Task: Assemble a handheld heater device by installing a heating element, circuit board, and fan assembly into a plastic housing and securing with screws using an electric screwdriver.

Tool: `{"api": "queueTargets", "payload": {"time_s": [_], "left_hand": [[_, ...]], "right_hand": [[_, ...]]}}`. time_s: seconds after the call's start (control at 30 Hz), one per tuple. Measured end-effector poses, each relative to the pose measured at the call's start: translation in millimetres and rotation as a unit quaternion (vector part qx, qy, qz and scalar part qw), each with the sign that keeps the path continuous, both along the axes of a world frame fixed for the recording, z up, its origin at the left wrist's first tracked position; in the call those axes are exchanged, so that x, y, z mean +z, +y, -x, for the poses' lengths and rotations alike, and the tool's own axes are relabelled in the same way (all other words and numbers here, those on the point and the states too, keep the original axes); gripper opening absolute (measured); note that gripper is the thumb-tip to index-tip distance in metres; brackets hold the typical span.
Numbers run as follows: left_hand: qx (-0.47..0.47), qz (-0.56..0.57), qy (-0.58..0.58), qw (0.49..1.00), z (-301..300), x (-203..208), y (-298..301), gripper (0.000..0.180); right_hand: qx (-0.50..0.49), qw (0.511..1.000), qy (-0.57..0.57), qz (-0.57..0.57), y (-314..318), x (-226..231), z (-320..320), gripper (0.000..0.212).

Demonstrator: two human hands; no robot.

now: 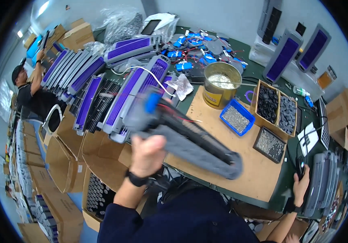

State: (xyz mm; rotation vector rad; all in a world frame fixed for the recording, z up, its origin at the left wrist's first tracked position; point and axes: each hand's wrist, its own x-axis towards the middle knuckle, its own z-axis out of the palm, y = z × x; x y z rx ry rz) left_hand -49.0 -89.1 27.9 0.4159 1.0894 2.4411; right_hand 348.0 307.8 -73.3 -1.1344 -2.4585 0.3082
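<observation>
My left hand, smeared by motion, is closed around the grey plastic housing, a long shell with a rounded end. The housing is tilted over the front of the table. A blue block, thin red wires and a dark inner channel show on it. My right hand, at the table's right side, is closed on a slim black corded tool. Its exact kind is too small to tell. Beside that hand stand several grey housings.
Brown board covers the front of the green table. On it are a metal can, a blue tray of small metal parts and a divided box of black parts. Purple-grey units lie left; a co-worker stands beyond.
</observation>
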Motion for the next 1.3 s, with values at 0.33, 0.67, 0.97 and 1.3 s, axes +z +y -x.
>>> {"api": "queueTargets", "payload": {"time_s": [0.33, 0.67, 0.97, 1.3], "left_hand": [[-0.185, 0.301, 0.376, 0.857, -7, -84, 27, 0.101], [0.278, 0.711, 0.454, 0.459, 107, -28, -33, 0.072], [0.069, 0.712, 0.354, 0.602, 132, -4, -47, 0.05], [-0.211, 0.162, -0.002, 0.964, 85, 2, -71, 0.024]], "right_hand": [[0.124, 0.983, 0.121, 0.06, -124, 80, 108, 0.048], [0.319, 0.943, 0.018, 0.092, -189, 73, 182, 0.049], [0.337, 0.937, 0.013, 0.09, -185, 60, 199, 0.042], [0.317, 0.919, 0.174, 0.157, -175, 63, 203, 0.04]]}}
